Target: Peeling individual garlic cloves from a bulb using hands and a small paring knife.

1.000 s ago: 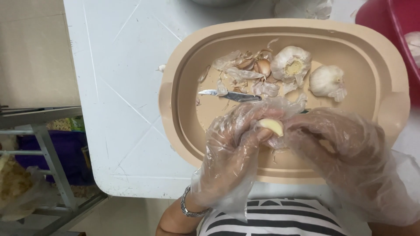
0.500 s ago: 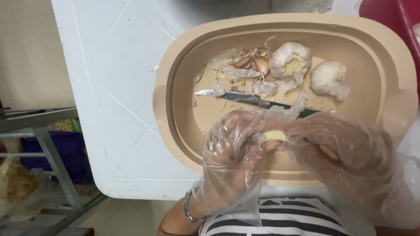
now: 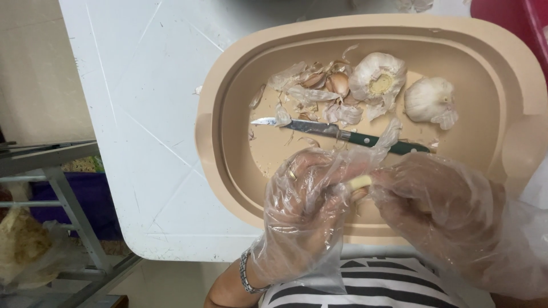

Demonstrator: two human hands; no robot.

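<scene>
Gripping a pale garlic clove (image 3: 359,183) between them, both hands work low over the near side of a tan oval tub (image 3: 212,131). Left hand (image 3: 311,211) sits in a loose clear plastic glove, fingers curled in narrow around one end of the clove. Right hand (image 3: 439,202), gloved the same way, pinches the other end, fingers bunched tight. Only a short stub of the clove shows between the two gloves, just above the tub's near wall.

Inside the tub, a small knife (image 3: 337,132) lies flat on the bottom, green handle towards the right, blade tip pointing left, just beyond the fingertips and not touched by either hand. Farther back, a garlic head (image 3: 378,80) with its top opened sits beside a whole garlic head (image 3: 431,100), the two near each other but apart. Left of them, a scatter of papery skins (image 3: 311,91) and a few brownish loose cloves (image 3: 338,84) spreads along the far side.

Tub rests on a white table (image 3: 142,114). On the left wrist, a metal bracelet (image 3: 245,272) shows. At the bottom edge, a striped black-and-white shirt (image 3: 365,285). Off to the left, a grey metal rack (image 3: 57,182) stands beside the table, and a red bin (image 3: 528,23) peeks in at the top right corner.
</scene>
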